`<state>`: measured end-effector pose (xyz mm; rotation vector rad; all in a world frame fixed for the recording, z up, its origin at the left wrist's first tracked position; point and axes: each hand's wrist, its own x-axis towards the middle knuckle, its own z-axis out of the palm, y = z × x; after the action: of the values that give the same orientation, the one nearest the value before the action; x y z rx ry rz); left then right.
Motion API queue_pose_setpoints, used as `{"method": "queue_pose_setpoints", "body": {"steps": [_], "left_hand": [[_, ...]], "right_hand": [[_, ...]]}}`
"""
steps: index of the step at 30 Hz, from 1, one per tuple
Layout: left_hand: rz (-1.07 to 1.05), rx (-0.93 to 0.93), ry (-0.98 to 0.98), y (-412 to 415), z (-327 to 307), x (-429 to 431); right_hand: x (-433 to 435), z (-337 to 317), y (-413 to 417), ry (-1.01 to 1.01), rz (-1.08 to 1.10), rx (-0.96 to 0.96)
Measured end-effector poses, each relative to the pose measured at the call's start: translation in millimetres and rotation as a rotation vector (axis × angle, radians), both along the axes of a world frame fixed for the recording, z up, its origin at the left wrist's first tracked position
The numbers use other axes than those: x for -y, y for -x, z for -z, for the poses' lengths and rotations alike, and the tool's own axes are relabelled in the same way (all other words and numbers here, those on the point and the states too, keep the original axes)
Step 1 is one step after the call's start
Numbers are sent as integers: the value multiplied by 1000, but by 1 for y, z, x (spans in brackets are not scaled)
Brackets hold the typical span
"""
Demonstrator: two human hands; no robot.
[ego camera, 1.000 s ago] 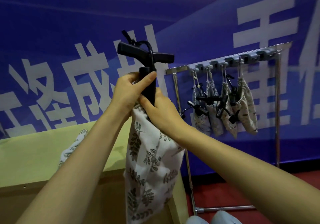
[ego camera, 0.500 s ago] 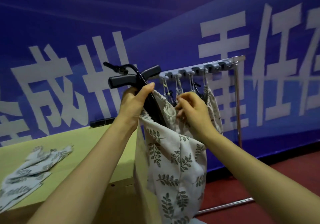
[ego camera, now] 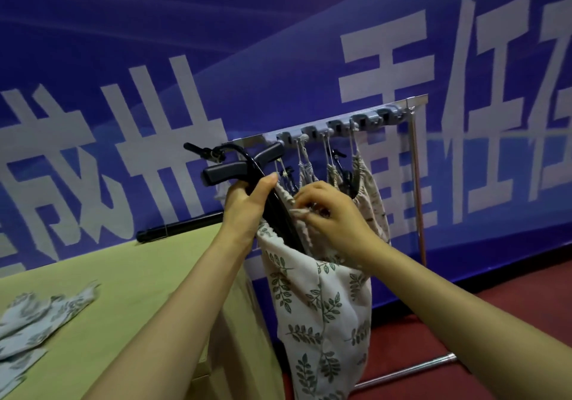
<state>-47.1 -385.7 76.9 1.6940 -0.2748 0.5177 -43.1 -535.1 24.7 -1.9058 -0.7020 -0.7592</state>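
Bagging part done: left hand (ego camera: 247,204) grips the black hanger (ego camera: 229,172) at frame centre, lower end inside the leaf-print bag (ego camera: 322,306); right hand (ego camera: 334,217) pinches the bag's mouth. Closing and hanging on the rack (ego camera: 415,167) appear outstanding.

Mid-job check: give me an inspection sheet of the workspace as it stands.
Surface: yellow-green table, at the left.
Job's things: leaf-print bag held up beside the table; black pump stands in its mouth, handle out.
Clutter: flat bags at the table's left; black rod at its far edge.
Grips: left hand grips the pump; right hand pinches the bag's rim.
Cables: nothing seen.
Surroundings: metal rack with hung bags; blue banner; red floor.
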Motion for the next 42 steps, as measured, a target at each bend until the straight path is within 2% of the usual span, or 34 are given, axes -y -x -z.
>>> {"method": "queue_pose_setpoints", "body": {"steps": [8,11,13,16,20,22,24,27,29,34,38,42], "left_hand": [[64,-100,-111,-40,24,42],[105,-138,-220,-45,40,61],[161,-197,-207,-48,53,71],[285,-210,-64,-59,62,81],[532,-284,-255,-85,69,87],[603,-348,-173,-100,77,87],[666,-415,41,-111,79,94],[679,-474,226,-128,72,120],[634,-486,240,-140,67,141],[606,-455,240,-163,68,181],[527,-468,192,-191,67,207],[501,-507,266,-228,58,226]], "right_hand": [[43,-22,-34,-470,-53,-272],[65,-31,-44,-563,-49,-335],[76,-33,-53,-592,-37,-379],[87,-34,-69,-763,-34,-546],[106,-36,-89,-882,-42,-775],[118,-39,-94,-891,-107,-810],[129,-44,-97,-928,-158,-827],[142,-51,-110,-828,-54,-766],[147,-50,-121,-713,62,-688],[167,-50,-152,-625,190,-517],[182,-56,-184,-522,236,-466],[199,-69,-217,-468,268,-449]]}}
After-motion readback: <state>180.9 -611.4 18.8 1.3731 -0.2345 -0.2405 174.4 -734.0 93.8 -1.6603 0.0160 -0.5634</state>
